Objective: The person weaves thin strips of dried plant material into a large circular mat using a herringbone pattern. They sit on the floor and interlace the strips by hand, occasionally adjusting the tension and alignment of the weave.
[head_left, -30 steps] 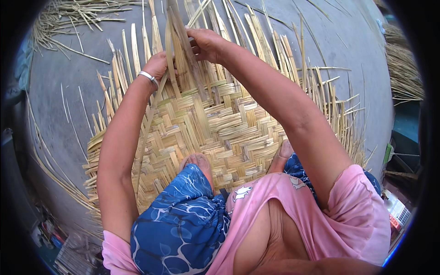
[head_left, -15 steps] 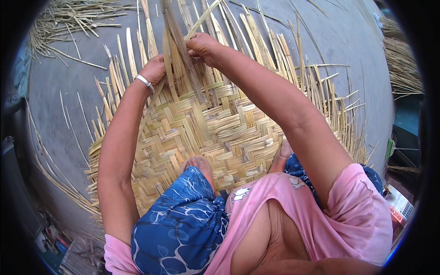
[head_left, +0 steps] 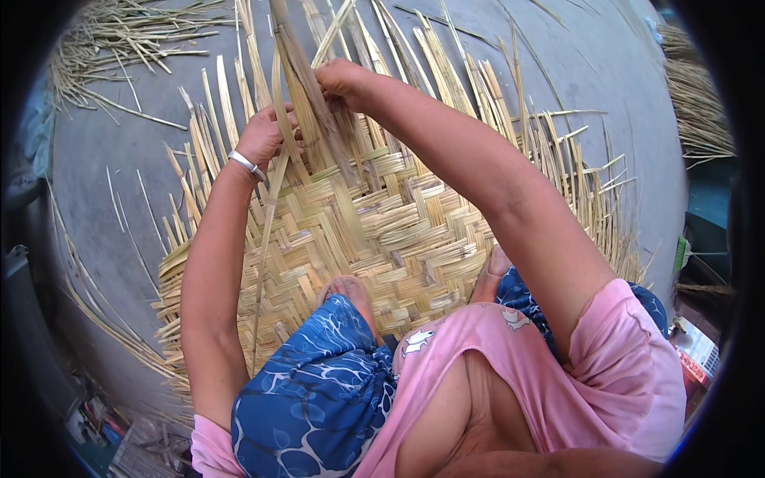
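A partly woven mat [head_left: 398, 215] of pale split-reed strips lies on the floor under my feet, its unwoven ends fanning out at the far side and edges. At its far middle, several long reed strips [head_left: 307, 99] are lifted into an upright bunch. My right hand [head_left: 343, 82] is closed on the right side of this bunch, its fingertips partly hidden. On the left side, my left hand [head_left: 269, 137], with a silver bangle at the wrist, has its fingers curled about a strip. A long thin strip [head_left: 267, 239] trails from there across the mat toward my left knee.
Loose reeds [head_left: 119, 48] are heaped on the grey floor at the far left, and a thick bundle of stalks [head_left: 695, 95] lies at the far right. Single strips [head_left: 119, 319] lie along the left. Both my feet [head_left: 348, 291] rest on the mat.
My left hand has dropped slightly, and the long thin strip now hangs down nearer my left knee. My right hand and the lifted bunch have shifted a little left.
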`<state>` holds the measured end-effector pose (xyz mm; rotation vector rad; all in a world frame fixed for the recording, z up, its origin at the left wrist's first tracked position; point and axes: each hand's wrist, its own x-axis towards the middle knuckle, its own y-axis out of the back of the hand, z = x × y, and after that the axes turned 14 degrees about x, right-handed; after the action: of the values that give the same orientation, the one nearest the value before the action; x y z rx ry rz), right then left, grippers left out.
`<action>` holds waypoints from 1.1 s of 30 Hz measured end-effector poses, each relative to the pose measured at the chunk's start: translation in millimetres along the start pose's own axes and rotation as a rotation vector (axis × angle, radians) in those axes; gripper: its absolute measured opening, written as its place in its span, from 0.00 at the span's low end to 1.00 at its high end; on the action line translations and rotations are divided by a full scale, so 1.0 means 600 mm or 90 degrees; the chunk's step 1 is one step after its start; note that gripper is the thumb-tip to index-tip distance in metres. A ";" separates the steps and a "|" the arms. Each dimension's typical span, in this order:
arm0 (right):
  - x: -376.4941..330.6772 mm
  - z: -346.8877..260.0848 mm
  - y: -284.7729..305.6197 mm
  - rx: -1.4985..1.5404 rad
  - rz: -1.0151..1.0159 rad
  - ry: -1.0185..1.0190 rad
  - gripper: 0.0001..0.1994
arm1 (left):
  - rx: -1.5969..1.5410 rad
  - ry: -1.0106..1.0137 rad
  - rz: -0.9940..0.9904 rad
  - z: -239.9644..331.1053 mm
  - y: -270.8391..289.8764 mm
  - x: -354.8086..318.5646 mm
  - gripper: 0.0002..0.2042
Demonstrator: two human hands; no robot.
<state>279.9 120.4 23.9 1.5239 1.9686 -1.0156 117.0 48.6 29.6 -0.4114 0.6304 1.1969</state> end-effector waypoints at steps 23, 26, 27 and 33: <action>-0.044 0.042 0.066 -0.141 0.027 0.347 0.10 | 0.331 0.054 0.014 -0.054 0.027 -0.034 0.08; -0.085 0.075 0.091 0.118 0.108 0.243 0.08 | 0.546 -0.010 0.119 -0.061 0.015 -0.049 0.09; -0.098 0.090 0.101 0.197 0.143 0.217 0.08 | 0.604 -0.029 0.142 -0.056 0.007 -0.054 0.09; -0.155 0.151 0.098 0.328 0.268 0.150 0.07 | 0.561 0.082 0.052 -0.028 -0.010 -0.063 0.10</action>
<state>355.2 -0.3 18.2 2.3080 1.4752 -1.2539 110.1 9.1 41.3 0.2872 1.2135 0.8613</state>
